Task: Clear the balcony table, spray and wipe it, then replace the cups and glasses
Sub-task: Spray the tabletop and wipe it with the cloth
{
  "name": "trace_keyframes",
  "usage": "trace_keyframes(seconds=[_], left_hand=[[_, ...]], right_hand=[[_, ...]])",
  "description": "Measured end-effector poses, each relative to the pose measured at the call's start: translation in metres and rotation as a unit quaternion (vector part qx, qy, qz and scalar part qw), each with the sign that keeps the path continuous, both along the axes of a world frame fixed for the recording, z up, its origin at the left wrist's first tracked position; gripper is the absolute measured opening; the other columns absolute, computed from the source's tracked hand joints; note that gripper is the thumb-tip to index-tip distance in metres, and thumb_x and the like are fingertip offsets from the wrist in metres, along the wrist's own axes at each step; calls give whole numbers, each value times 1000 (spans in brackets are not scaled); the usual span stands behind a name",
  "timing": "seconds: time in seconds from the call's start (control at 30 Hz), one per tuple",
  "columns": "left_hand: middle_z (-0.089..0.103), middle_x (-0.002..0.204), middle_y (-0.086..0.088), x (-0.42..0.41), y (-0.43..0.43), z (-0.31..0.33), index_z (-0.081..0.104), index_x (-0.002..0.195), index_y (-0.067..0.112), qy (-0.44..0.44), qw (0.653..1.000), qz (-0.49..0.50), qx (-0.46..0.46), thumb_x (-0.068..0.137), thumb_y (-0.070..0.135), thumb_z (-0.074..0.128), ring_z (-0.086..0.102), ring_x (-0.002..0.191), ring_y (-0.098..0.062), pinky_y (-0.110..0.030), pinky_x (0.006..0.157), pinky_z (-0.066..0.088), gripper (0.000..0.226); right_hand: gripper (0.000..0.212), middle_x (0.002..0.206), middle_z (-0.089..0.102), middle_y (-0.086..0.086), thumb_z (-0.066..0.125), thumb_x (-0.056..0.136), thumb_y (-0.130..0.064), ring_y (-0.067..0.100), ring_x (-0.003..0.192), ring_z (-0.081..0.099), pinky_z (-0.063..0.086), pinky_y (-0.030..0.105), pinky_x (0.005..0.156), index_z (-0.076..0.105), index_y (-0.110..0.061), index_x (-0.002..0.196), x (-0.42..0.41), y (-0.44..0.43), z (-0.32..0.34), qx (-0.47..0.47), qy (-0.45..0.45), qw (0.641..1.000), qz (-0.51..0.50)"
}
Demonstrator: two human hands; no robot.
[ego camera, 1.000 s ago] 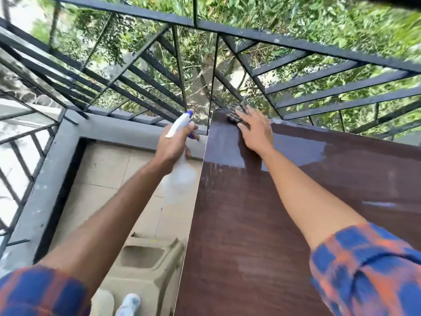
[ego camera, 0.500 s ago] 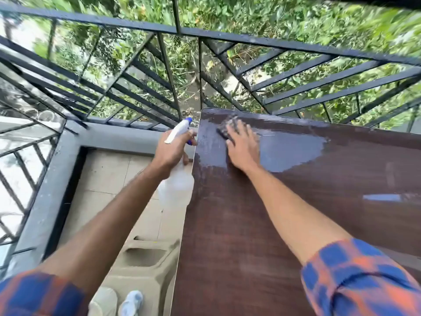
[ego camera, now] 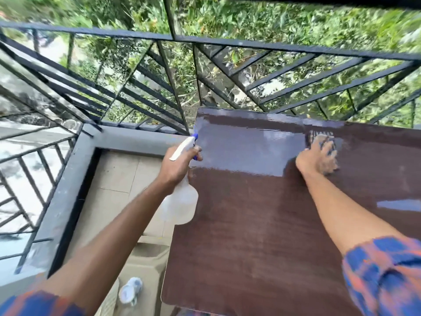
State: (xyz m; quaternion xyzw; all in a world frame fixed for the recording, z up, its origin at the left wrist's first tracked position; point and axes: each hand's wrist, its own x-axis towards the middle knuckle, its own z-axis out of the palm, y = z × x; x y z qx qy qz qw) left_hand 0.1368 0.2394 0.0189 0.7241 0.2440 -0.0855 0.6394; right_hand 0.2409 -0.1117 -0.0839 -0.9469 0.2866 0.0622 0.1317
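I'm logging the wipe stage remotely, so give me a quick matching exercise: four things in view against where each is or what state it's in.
Things:
1. spray bottle
2. cloth
3. far left part of the table
4. near part of the table

States:
A. glossy and wet
B. pressed to the tabletop under the right hand
C. held in the left hand past the table's left edge
D. dull, no wet sheen

Pairs: 1-C, 2-B, 3-A, 4-D

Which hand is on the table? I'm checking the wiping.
The right hand: it presses a cloth flat on the wet far part of the table. The left hand holds a spray bottle beside the table's left edge.
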Motion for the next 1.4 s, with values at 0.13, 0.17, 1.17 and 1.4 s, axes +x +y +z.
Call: trace_keyframes(seconds=[0.13,0.17,1.17,1.4], left_hand=[[67,85,-15,-20,-14,1,68,107,-5,11,1000,18,-9,101,17,60,52,63,-31,-26,45,41,25],[68,84,-14,-25,-18,1,69,106,-4,14,1000,20,-7,100,17,61,53,66,-31,-27,46,42,24],[74,86,-1,-117,-192,5,71,99,8,14,995,-75,57,101,21,58,49,35,-22,-18,44,39,18],[72,88,-4,-130,-226,3,71,101,19,11,997,-69,44,100,24,59,46,36,-21,-17,45,39,13]], right_hand=[[62,167,20,7,50,100,-33,35,151,20,17,52,121,28,-29,157,-61,102,2,29,-10,973,228],[62,166,24,7,51,98,-36,35,151,23,19,53,121,31,-30,156,-87,125,0,30,-11,947,321],[57,166,25,8,48,102,-40,33,149,28,25,50,120,32,-33,156,-185,-139,-8,-11,-20,922,387],[65,165,24,13,55,98,-33,40,148,24,20,56,120,30,-25,157,-173,-173,5,-8,-14,993,120]])
